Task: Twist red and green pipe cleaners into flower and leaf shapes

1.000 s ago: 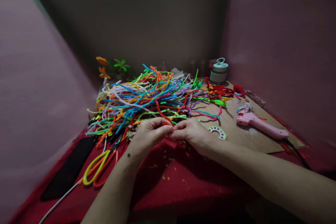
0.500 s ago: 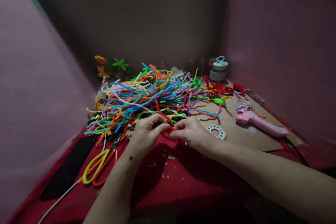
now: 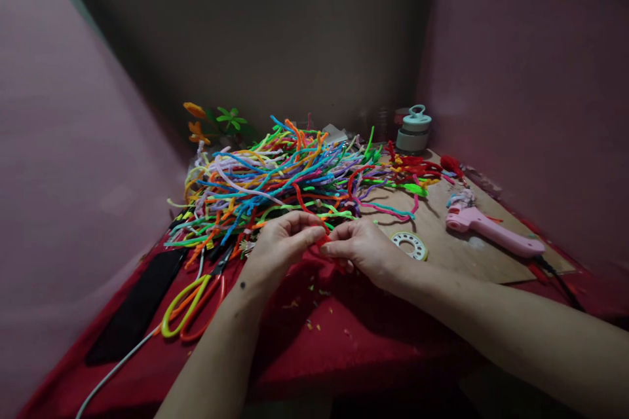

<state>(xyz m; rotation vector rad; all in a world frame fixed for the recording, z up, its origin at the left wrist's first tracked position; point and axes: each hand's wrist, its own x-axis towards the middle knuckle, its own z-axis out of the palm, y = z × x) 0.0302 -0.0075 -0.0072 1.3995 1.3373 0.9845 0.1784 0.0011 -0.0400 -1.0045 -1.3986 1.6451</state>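
Observation:
My left hand (image 3: 281, 247) and my right hand (image 3: 362, 248) meet fingertip to fingertip just above the red cloth (image 3: 344, 334). Both pinch a short red pipe cleaner (image 3: 322, 240) between them; most of it is hidden by the fingers. Right behind the hands lies a big tangled pile of pipe cleaners (image 3: 285, 177) in many colours.
Scissors (image 3: 194, 298) with yellow and orange handles lie left of my left arm, beside a black flat object (image 3: 140, 304) and a white cable (image 3: 115, 370). A pink glue gun (image 3: 494, 229) and a white ring (image 3: 410, 244) rest on cardboard (image 3: 472, 255) to the right. A pale round container (image 3: 413, 131) stands at the back.
The hands stay together on the red pipe cleaner, with the fingers shifting slightly. The view has drifted a little to the right.

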